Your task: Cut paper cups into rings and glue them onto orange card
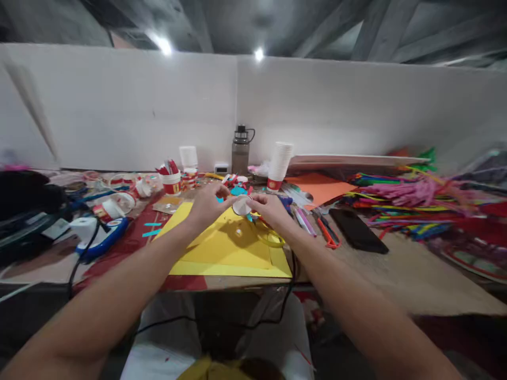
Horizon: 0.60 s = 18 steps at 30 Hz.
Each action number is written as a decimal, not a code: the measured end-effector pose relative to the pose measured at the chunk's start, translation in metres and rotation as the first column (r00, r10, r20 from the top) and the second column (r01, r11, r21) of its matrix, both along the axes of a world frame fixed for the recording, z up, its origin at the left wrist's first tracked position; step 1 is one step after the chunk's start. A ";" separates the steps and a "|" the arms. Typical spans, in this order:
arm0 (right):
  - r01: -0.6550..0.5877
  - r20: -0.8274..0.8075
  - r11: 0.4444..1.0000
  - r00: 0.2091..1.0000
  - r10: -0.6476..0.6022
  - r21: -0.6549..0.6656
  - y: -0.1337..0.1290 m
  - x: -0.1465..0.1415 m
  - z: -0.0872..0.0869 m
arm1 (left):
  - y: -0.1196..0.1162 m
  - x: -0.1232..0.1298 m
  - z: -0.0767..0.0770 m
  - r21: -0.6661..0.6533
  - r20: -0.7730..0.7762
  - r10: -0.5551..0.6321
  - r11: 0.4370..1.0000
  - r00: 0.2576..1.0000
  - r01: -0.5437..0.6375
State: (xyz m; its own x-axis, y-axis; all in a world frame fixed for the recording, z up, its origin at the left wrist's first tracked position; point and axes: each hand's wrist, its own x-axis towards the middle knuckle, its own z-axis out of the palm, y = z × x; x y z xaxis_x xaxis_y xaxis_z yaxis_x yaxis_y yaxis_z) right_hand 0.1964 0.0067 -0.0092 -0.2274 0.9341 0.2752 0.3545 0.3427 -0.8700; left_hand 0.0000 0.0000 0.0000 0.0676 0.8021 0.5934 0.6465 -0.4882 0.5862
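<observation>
While my right hand (270, 209) pinches the small white round piece (241, 206) at its 3 o'clock edge, my left hand (209, 205) has its thumb at the 9 o'clock edge. I cannot tell if my left fingers are closed on it too. I have it up over the far part of the yellow paper (237, 256), and that paper lies flat on the table (412, 279). Say the white round piece is the middle of a clock. A dark bottle (240, 158) with a loop on its lid stands up at 12 o'clock, by the wall (348, 111). A tall stack of paper cups (280, 166) is near 1 o'clock, and it leans a bit. Orange paper (322, 187) is between 2 and 3 o'clock. Lots of bright fuzzy sticks (404, 191) lie in a messy pile at 3 o'clock. Just past 3, closer in, is a black phone (357, 230), lying flat. A yellow ring (273, 241) is near 5 o'clock, close to my right hand. Two blue strips (152, 232) lie between 8 and 9 o'clock. A cup with red things in it (171, 182) stands between 9 and 10 o'clock.
</observation>
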 end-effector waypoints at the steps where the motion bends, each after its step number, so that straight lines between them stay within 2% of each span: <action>1: -0.009 -0.007 1.000 1.000 0.009 -0.003 0.001 0.001 -0.001 | 0.003 -0.001 -0.001 -0.080 0.038 -0.038 0.996 0.999 0.041; 4: -0.027 -0.003 1.000 1.000 0.027 -0.013 0.004 0.003 -0.004 | 0.012 -0.005 -0.004 -0.287 0.176 -0.172 0.933 0.969 0.218; 6: -0.027 0.029 0.999 0.999 0.027 -0.017 0.004 0.003 -0.004 | 0.015 -0.006 -0.008 -0.395 0.303 -0.294 0.827 0.907 0.400; 7: -0.027 0.042 0.999 0.999 0.028 -0.022 0.003 0.003 -0.004 | 0.015 -0.006 -0.011 -0.419 0.357 -0.328 0.781 0.875 0.464; 9: -0.047 0.054 0.998 0.997 0.049 -0.035 0.001 0.003 -0.003 | 0.015 -0.005 -0.014 -0.432 0.419 -0.356 0.731 0.835 0.528; 13: -0.089 0.075 0.996 0.993 0.091 -0.022 0.001 0.002 -0.002 | 0.016 -0.005 -0.016 -0.448 0.457 -0.324 0.721 0.829 0.529; 16: -0.036 0.081 0.999 0.996 0.038 -0.021 0.004 0.001 -0.005 | 0.019 -0.009 -0.015 -0.480 0.506 -0.220 0.732 0.834 0.484; 18: 0.012 0.101 1.000 0.995 -0.009 -0.028 0.006 0.002 -0.008 | 0.022 -0.013 -0.015 -0.480 0.567 -0.136 0.746 0.812 0.461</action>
State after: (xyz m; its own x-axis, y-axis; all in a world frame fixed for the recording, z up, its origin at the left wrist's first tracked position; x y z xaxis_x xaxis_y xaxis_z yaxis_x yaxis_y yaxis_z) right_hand 0.1980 0.0130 -0.0167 -0.2427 0.9437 0.2248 0.4443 0.3141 -0.8390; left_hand -0.0125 0.0224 -0.0147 0.2123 0.9759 0.0499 0.0900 -0.0704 0.9934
